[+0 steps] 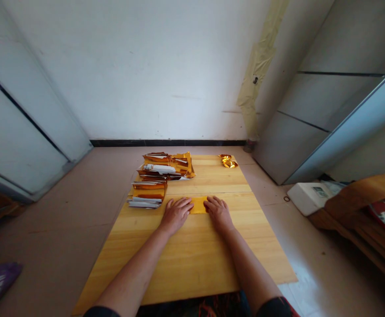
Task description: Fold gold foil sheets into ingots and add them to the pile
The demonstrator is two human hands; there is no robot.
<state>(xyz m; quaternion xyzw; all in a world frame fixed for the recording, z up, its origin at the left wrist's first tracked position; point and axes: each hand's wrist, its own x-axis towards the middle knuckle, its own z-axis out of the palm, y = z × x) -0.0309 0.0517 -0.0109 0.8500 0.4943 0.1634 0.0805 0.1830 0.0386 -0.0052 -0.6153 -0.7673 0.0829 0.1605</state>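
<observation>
left fingers (183, 203): palm down | right fingers (215, 201): palm down | forearms (139, 271): extended forward

You have two hands (176, 214), one flat gold sheet (199, 205), two folded gold foil pieces (229, 164), one wooden tabletop (192, 255), one white box (304, 197) and one purple bag (1, 279); your stacked gold papers (149, 191) overlap too much to count.
</observation>
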